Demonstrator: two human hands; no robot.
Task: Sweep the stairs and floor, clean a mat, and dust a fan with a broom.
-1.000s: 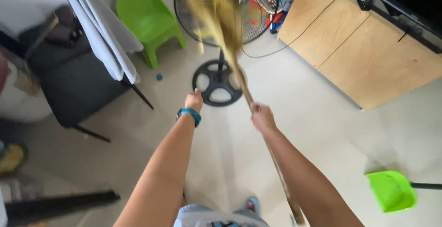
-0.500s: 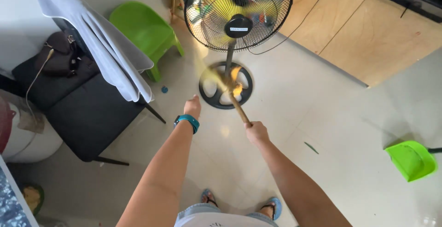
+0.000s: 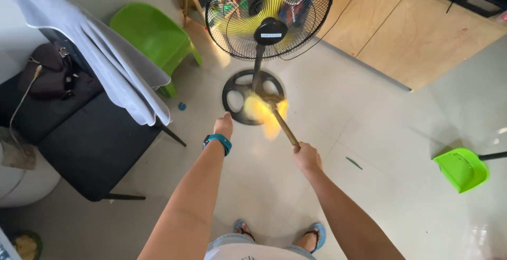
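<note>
My right hand [image 3: 307, 157] grips the wooden handle of a broom [image 3: 284, 124]. Its yellow bristle head [image 3: 261, 110] is blurred with motion and sits low over the floor, at the round black base of a standing fan [image 3: 252, 96]. My left hand [image 3: 223, 126] is stretched forward beside the broom with its fingers curled and nothing visible in it; a teal band [image 3: 217, 140] circles that wrist. The fan's wire cage [image 3: 268, 13] faces me just beyond both hands.
A black chair [image 3: 79, 133] with a grey cloth [image 3: 100, 54] draped over it and a dark bag [image 3: 47, 72] stands at the left. A green plastic chair [image 3: 153, 35] is behind it. A green dustpan [image 3: 462, 169] lies at the right, a wooden cabinet [image 3: 422, 33] at the back right.
The broom head swung down from in front of the fan cage to the floor by the fan base. My right hand slid along the handle. The view shifted slightly.
</note>
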